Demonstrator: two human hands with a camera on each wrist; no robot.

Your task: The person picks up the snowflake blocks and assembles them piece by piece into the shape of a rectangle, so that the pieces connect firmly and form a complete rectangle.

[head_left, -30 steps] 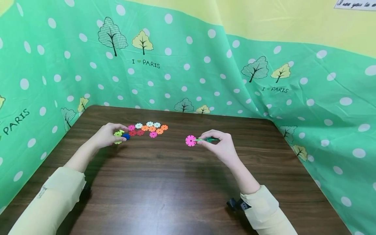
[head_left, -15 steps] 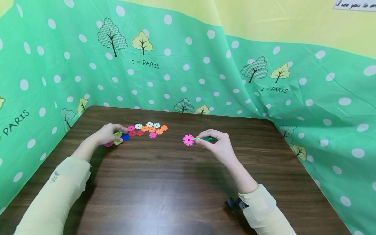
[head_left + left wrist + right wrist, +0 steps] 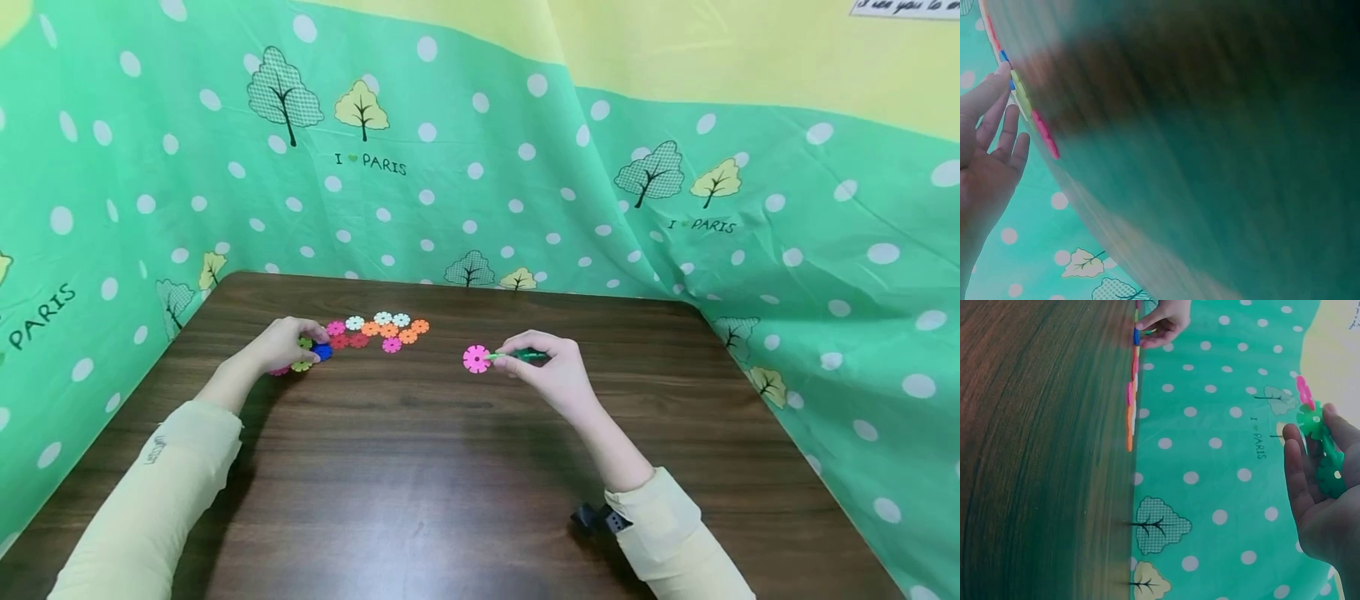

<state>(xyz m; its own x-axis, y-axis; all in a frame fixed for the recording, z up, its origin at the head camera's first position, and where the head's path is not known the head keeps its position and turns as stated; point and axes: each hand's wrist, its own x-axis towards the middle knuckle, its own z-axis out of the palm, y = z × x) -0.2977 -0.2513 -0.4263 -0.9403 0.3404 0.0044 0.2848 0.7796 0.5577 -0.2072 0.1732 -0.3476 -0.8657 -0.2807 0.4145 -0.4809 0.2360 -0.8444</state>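
Observation:
My right hand (image 3: 551,371) pinches a small chain of joined plastic snowflake discs above the table. Its green discs (image 3: 1332,474) sit at the fingers, and a pink disc (image 3: 476,359) sticks out to the left. At the left end of the disc group, my left hand (image 3: 285,343) has thumb and index finger at the edges of a blue snowflake disc (image 3: 323,352). Lime green discs (image 3: 302,366) lie under that hand, partly hidden by it. A pink disc (image 3: 1045,134) shows beyond them in the left wrist view.
Right of my left hand, red discs (image 3: 358,340), orange discs (image 3: 408,336), white discs (image 3: 383,318) and another pink disc (image 3: 392,344) lie on the brown table (image 3: 420,467). A green dotted curtain (image 3: 480,192) stands behind the table.
My right hand has drifted slightly left with the disc chain. My left forearm has shifted right and forward, while its fingers stay at the blue disc.

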